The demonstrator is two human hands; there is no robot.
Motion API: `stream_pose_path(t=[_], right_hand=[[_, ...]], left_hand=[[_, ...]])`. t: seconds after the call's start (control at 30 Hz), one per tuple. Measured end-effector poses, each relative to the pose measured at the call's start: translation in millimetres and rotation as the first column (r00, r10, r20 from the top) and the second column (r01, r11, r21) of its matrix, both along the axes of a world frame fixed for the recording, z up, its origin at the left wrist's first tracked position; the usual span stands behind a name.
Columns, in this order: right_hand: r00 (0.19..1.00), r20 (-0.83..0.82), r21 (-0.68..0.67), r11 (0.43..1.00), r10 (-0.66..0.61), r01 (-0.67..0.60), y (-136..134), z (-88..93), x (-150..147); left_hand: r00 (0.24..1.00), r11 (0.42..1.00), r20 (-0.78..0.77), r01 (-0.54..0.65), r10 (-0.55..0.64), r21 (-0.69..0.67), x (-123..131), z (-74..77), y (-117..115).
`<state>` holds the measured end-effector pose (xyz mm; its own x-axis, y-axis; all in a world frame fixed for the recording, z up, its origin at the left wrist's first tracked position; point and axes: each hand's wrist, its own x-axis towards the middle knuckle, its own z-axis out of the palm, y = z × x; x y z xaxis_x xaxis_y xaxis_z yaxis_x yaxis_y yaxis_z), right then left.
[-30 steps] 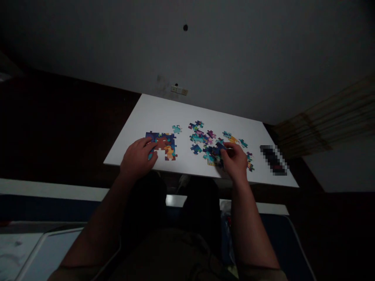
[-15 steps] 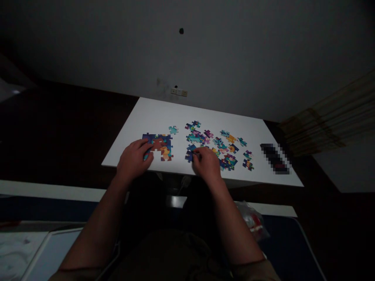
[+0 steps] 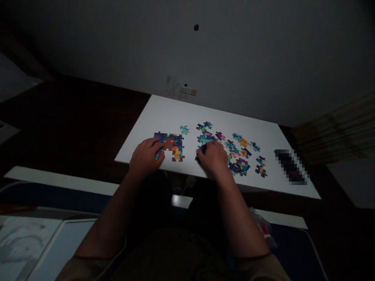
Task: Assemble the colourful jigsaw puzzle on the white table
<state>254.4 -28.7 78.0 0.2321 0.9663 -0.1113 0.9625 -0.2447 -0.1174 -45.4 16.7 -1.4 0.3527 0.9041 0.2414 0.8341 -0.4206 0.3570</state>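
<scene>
My left hand (image 3: pixel 145 157) lies over the left edge of a joined block of jigsaw puzzle (image 3: pixel 168 144), thumb and fingers apart and touching it. The block shows a brown animal and a yellow figure on dark blue. With fingers closed, my right hand (image 3: pixel 215 158) pinches a dark blue puzzle piece (image 3: pixel 202 148) at the left side of the loose pieces (image 3: pixel 240 166). That piece is partly hidden by my fingers. A single light-blue puzzle piece (image 3: pixel 184 129) lies just above the block's upper right corner.
The white table (image 3: pixel 175 111) reaches back toward a wall with sockets (image 3: pixel 188 91). A pixelated dark object (image 3: pixel 291 167) lies at its right end. Below right, a clear plastic bag (image 3: pixel 263 227) rests on a dark blue seat (image 3: pixel 290 248). A curtain (image 3: pixel 336 136) hangs at the right.
The view has shifted, so the table sits further right in the picture. My right hand has closed on the dark blue piece and moved slightly away from me. My left hand stays at the block.
</scene>
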Motion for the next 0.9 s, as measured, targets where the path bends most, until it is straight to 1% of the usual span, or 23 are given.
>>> stream_pose_path(t=[0.1, 0.17, 0.23, 0.27, 0.33, 0.4, 0.43, 0.47, 0.53, 0.6, 0.63, 0.67, 0.8, 0.9], right_hand=[[1.0, -0.031, -0.008, 1.0, 0.005, -0.006, 7.5, -1.6, 2.4], [0.998, -0.066, 0.056, 0.998, -0.002, 0.005, 11.5, -5.1, 5.6], [0.993, -0.116, 0.171, 0.985, -0.006, 0.026, 14.0, -9.5, 8.2], [0.989, -0.151, 0.245, 0.969, -0.001, 0.038, 14.5, -11.7, 8.6], [0.967, -0.251, 0.391, 0.918, 0.037, 0.067, 13.4, -16.3, 6.5], [0.915, -0.391, 0.476, 0.873, 0.101, 0.107, 8.9, -21.2, -0.5], [0.875, -0.467, 0.479, 0.869, 0.131, 0.126, 5.4, -23.8, -5.9], [0.827, -0.541, 0.46, 0.877, 0.154, 0.137, 1.4, -26.6, -12.1], [0.724, -0.668, 0.383, 0.914, 0.173, 0.134, -7.3, -32.4, -25.7], [0.641, -0.749, 0.309, 0.944, 0.166, 0.117, -14.6, -37.7, -38.4], [0.622, -0.766, 0.283, 0.953, 0.158, 0.106, -17.1, -39.9, -43.6], [0.62, -0.77, 0.266, 0.959, 0.151, 0.097, -18.5, -41.8, -47.8], [0.652, -0.743, 0.247, 0.967, 0.153, 0.055, -15.8, -47.4, -56.0], [0.635, -0.762, 0.225, 0.972, 0.13, 0.07, -10.5, -51.8, -57.2]], left_hand=[[1.0, 1.0, 0.001, 0.021, -0.021, 0.014, -0.2, 0.3, -0.9], [0.999, 0.999, 0.013, 0.032, -0.033, 0.024, -0.3, 0.1, -1.6], [0.999, 0.999, 0.029, 0.041, -0.041, 0.028, -0.2, -0.5, -2.3], [0.998, 0.999, 0.036, 0.043, -0.044, 0.028, -0.1, -0.8, -2.7], [0.998, 0.999, 0.047, 0.044, -0.045, 0.032, 0.4, -1.5, -3.5], [0.997, 0.998, 0.055, 0.043, -0.045, 0.035, 0.9, -2.0, -4.4], [0.997, 0.998, 0.056, 0.044, -0.046, 0.035, 1.2, -2.2, -4.9], [0.997, 0.998, 0.055, 0.046, -0.048, 0.034, 1.5, -2.3, -5.4], [0.997, 0.998, 0.05, 0.053, -0.054, 0.03, 2.1, -2.7, -6.2], [0.997, 0.998, 0.049, 0.06, -0.061, 0.03, 2.4, -3.4, -6.6], [0.997, 0.998, 0.052, 0.061, -0.063, 0.032, 2.5, -3.8, -6.7], [0.996, 0.998, 0.056, 0.062, -0.064, 0.033, 2.5, -4.2, -6.6], [0.995, 0.997, 0.057, 0.074, -0.076, 0.035, 1.9, -4.4, -6.4], [0.995, 0.996, 0.056, 0.084, -0.086, 0.03, 2.0, -2.4, -7.0]])
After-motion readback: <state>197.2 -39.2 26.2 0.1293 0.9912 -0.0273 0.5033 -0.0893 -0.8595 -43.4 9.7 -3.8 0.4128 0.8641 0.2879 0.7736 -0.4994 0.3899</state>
